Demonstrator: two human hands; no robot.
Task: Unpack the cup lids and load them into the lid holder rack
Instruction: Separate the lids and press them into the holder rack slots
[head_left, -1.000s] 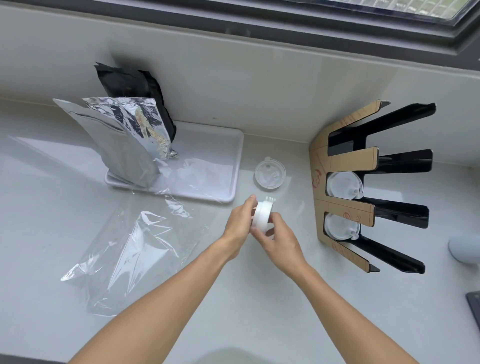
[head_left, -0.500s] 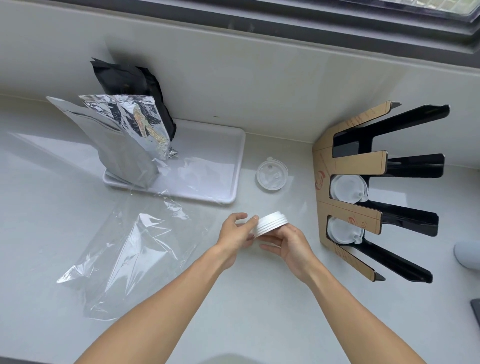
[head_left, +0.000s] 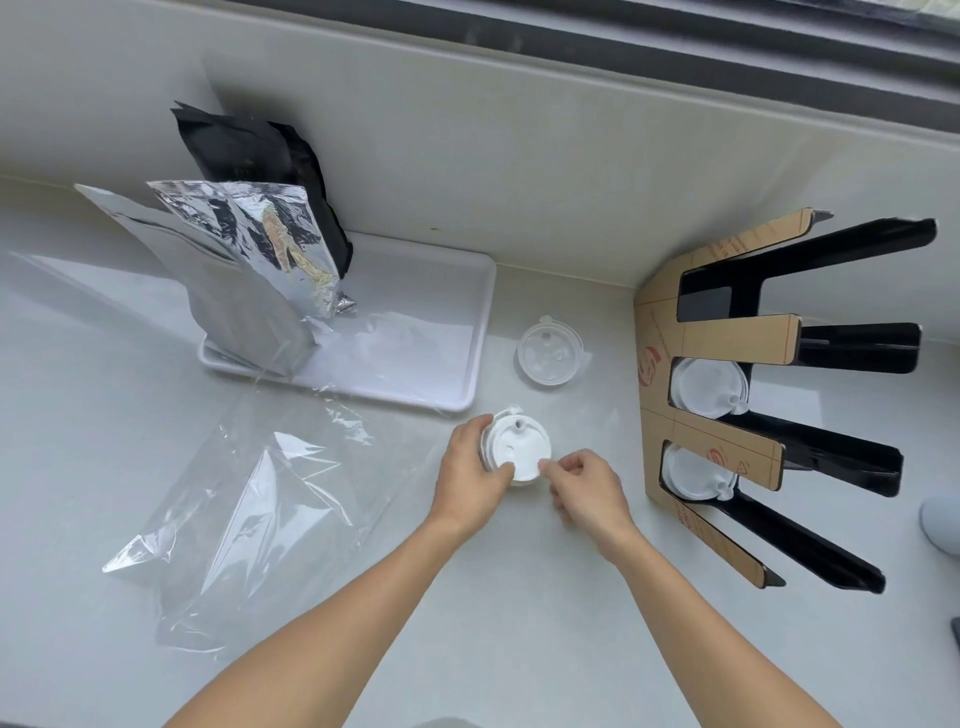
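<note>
A small stack of white cup lids (head_left: 517, 451) is sitting near the middle of the tabletop (head_left: 467, 597), with the top lid facing up and showing its small hole. The left hand (head_left: 470, 475) is curling around the left side of the stack, with the thumb pressing on the top lid and the fingers wrapping the rim. The right hand (head_left: 587, 488) is pinching the right edge of the top lid between thumb and forefinger, and the other fingers are folding under the palm.

Toward the back edge from the stack, a single clear lid (head_left: 549, 353) is lying flat on the tabletop, apart from the stack. Toward the right edge, the lid holder rack (head_left: 727, 426) is standing with its black prongs and brown paper-covered front. Two of its slots are holding white lids (head_left: 706, 387), and the top slot is showing only black.

On the left, a crumpled clear plastic bag (head_left: 260, 509) is lying open on the tabletop. Behind it, a white tray (head_left: 467, 364) is resting near the back wall, and it is carrying a silver foil pouch (head_left: 244, 270) standing upright and a black pouch (head_left: 265, 176) just behind it.
</note>
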